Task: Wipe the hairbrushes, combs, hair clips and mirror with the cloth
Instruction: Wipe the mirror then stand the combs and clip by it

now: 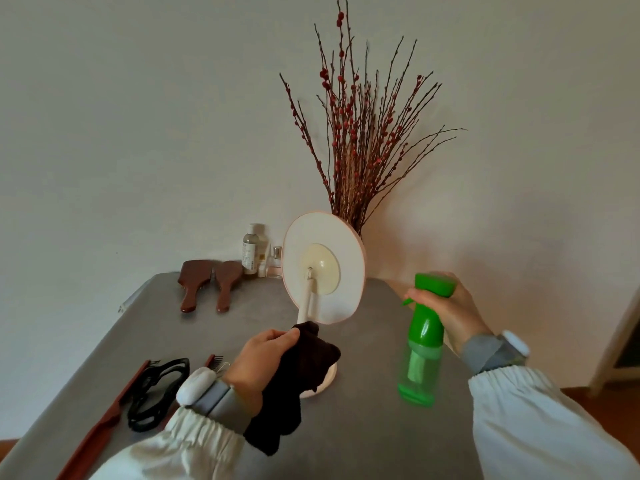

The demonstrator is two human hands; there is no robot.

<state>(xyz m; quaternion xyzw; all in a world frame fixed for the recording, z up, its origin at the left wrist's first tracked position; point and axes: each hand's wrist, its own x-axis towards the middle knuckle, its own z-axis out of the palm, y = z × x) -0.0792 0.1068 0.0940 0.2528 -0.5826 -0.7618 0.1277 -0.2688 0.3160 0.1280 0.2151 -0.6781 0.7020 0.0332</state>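
A round white stand mirror (341,258) stands mid-table with its back toward me, its base partly hidden by the cloth. My left hand (258,362) grips a dark brown cloth (294,379) just in front of the mirror's stem. To the right, my right hand (446,306) holds a green spray bottle (420,341) above the table. Two brown wooden hairbrushes (207,284) lie at the back left. A reddish-brown comb (104,417) and black hair clips (156,389) lie at the near left. Another comb's teeth (214,361) show behind my left wrist.
The grey table (363,427) stands against a white wall. Small bottles (258,251) stand at its back behind the mirror's left edge. Tall red-budded branches (360,133) rise behind the mirror. Wooden floor and a door frame (616,341) show at the far right.
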